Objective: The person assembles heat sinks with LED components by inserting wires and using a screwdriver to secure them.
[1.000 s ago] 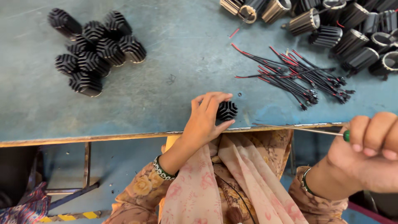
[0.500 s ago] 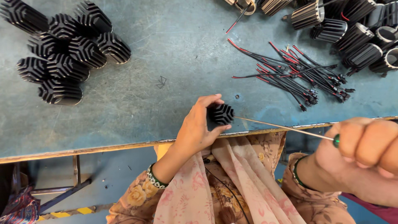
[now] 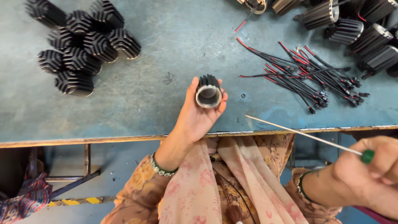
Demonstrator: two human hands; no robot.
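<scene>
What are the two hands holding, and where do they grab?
Left hand grips a black finned cylinder round its sides. Right hand holds a thin screwdriver by its green handle.

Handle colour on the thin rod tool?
Green, on the thin rod tool in the right hand; head view.

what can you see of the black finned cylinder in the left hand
The black finned cylinder is short, ribbed lengthwise outside, with a pale metal-looking ring around its open end. That hollow end faces up at the camera. The left hand holds it off the blue table, fingers wrapped around its sides.
</scene>
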